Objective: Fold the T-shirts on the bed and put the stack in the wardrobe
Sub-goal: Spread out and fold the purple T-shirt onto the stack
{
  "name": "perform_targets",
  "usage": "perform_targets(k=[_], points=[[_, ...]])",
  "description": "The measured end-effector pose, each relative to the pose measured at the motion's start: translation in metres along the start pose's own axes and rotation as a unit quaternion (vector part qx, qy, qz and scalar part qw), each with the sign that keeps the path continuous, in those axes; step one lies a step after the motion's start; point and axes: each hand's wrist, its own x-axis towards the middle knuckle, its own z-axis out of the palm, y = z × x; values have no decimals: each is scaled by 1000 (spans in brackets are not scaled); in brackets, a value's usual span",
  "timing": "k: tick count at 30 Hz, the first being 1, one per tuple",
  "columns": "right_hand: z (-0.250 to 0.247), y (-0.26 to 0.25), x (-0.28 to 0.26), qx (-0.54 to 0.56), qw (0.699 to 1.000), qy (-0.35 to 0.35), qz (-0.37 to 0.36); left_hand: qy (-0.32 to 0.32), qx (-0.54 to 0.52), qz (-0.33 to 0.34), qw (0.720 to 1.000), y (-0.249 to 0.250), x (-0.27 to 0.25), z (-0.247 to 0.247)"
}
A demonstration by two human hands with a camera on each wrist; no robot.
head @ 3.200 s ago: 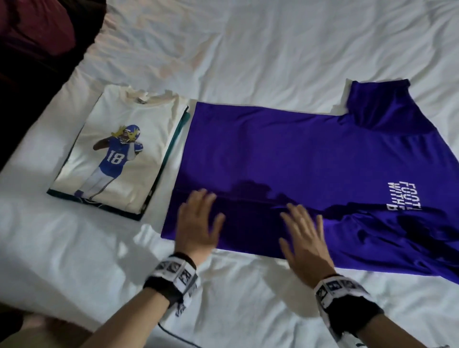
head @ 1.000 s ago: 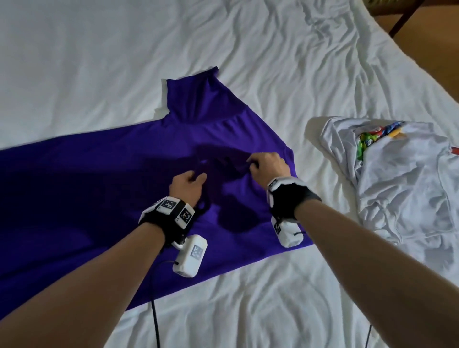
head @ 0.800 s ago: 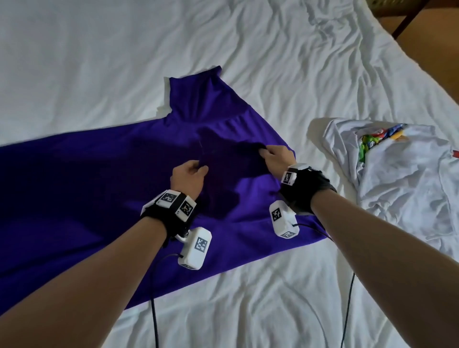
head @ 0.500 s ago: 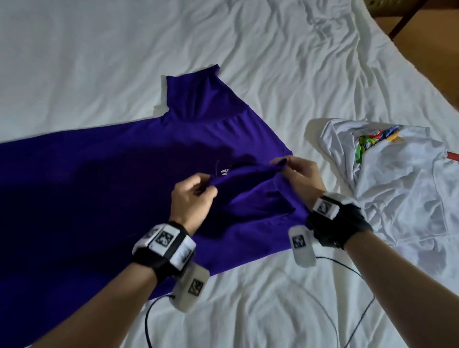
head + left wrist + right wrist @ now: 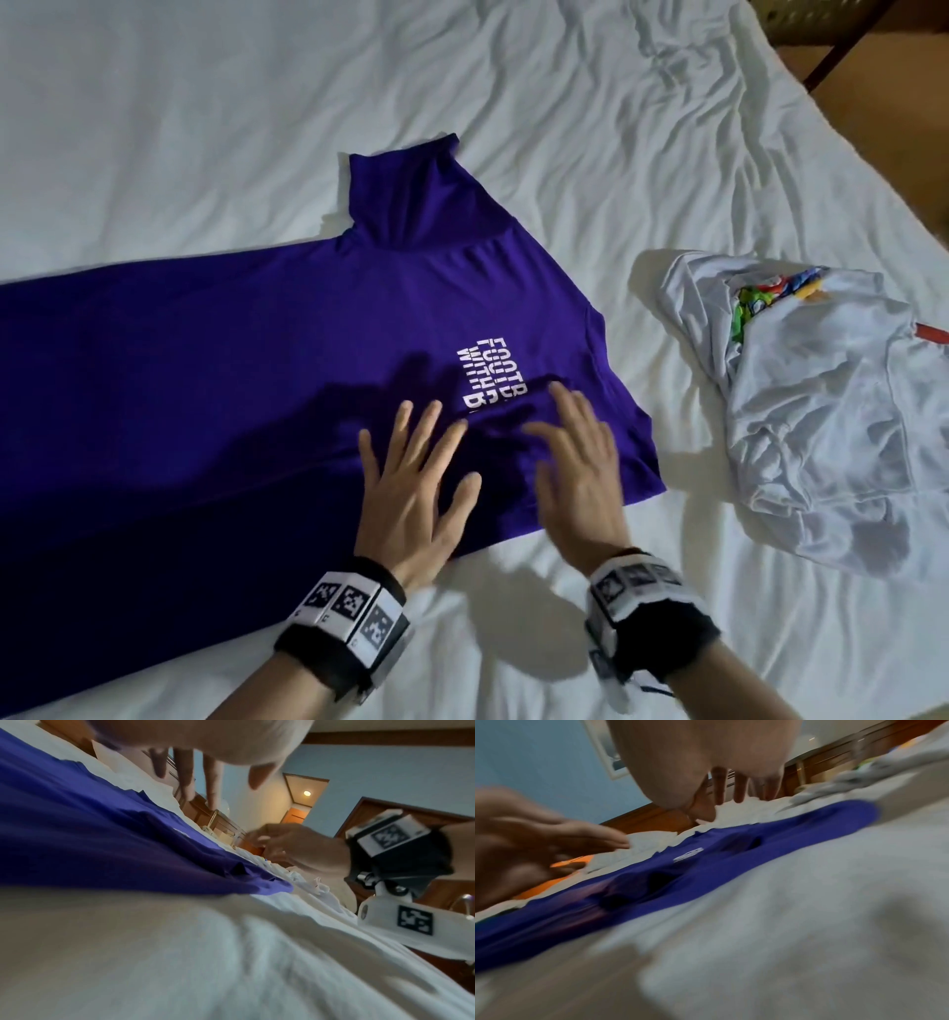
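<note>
Your purple T-shirt (image 5: pixel 267 390) lies spread flat across the white bed (image 5: pixel 513 128), running from the left edge of the head view to about the middle, with one sleeve (image 5: pixel 411 195) pointing toward the far side. Its white printed lettering (image 5: pixel 493 380) faces up, just beyond your fingertips. The near edge of the shirt looks doubled over on itself, with a soft crease running along it.

Your left hand (image 5: pixel 411 488) is spread wide, fingers straight and fanned, palm down over the near part of the purple T-shirt; it grips nothing. From the left wrist view the fingers (image 5: pixel 185 776) seem to sit slightly above the cloth, so you cannot be sure the palm is pressing.

Your right hand (image 5: pixel 575 473) is just to the right of it, also flat with fingers extended and holding nothing, over the shirt near its right hem. It is blurred, and whether it touches the fabric cannot be told.

To the right, well apart from the purple shirt, a crumpled white T-shirt (image 5: pixel 821 411) with a colourful print (image 5: pixel 760 303) lies unfolded on the bed. No containers are in view.
</note>
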Motion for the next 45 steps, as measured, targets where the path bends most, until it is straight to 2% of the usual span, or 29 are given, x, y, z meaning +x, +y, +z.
perform_targets(k=[2, 3, 4, 7, 8, 10, 13, 16, 18, 20, 22, 24, 26, 28, 30, 33, 35, 37, 39, 40, 42, 45], points=[[20, -17, -3, -23, 990, -136, -16, -74, 96, -63, 991, -14, -4, 15], [30, -15, -5, -57, 983, -176, -3, -100, 127, -67, 985, -21, -7, 20], [38, -8, -6, -99, 976, -191, 31, -116, 148, -62, 980, -26, -9, 23], [38, 8, -7, -164, 955, -155, 191, -128, 156, -51, 978, -28, -9, 13], [33, 5, -8, -162, 956, -141, 201, -128, 150, -52, 979, -29, -11, 7], [25, -12, -8, -144, 970, -127, 150, -118, 129, -66, 982, -37, -20, -10], [33, -41, 6, -105, 984, -133, 59, -58, 104, -118, 986, -73, -38, -47], [55, -59, 30, -97, 979, -176, -33, 3, 155, -137, 978, -128, -57, -91], [70, -65, 45, -120, 966, -213, -78, -21, 172, -148, 974, -159, -68, -116], [79, -71, 55, -132, 966, -210, -69, -19, 171, -125, 977, -181, -75, -131], [82, -79, 58, -158, 971, -173, -39, 8, 170, -104, 980, -190, -79, -138], [87, -97, 48, -171, 978, -121, -24, 28, 178, -114, 977, -187, -86, -135], [100, -126, 23, -131, 986, -81, -57, 1, 175, -121, 977, -175, -103, -124], [120, -160, -14, -103, 978, -130, -128, -66, 195, -106, 973, -175, -129, -114], [145, -184, -45, -123, 951, -223, -177, -91, 237, -145, 956, -199, -158, -118], [165, -198, -65, -172, 934, -289, -121, -81, 254, -290, 919, -242, -201, -151], [159, -210, -64, -143, 949, -266, -95, -60, 254, -316, 912, -250, -213, -171], [147, -231, -49, -95, 956, -250, -119, -47, 233, -294, 926, -235, -197, -179], [142, -250, -17, -72, 956, -247, -142, -13, 187, -265, 946, -210, -152, -173], [143, -253, 5, -64, 959, -247, -127, -1, 155, -261, 953, -195, -123, -168], [149, -242, 54, -54, 966, -248, -51, 11, 95, -263, 960, -168, -62, -150], [148, -191, 116, -76, 969, -233, 28, -19, 64, -235, 970, -139, 13, -116]])
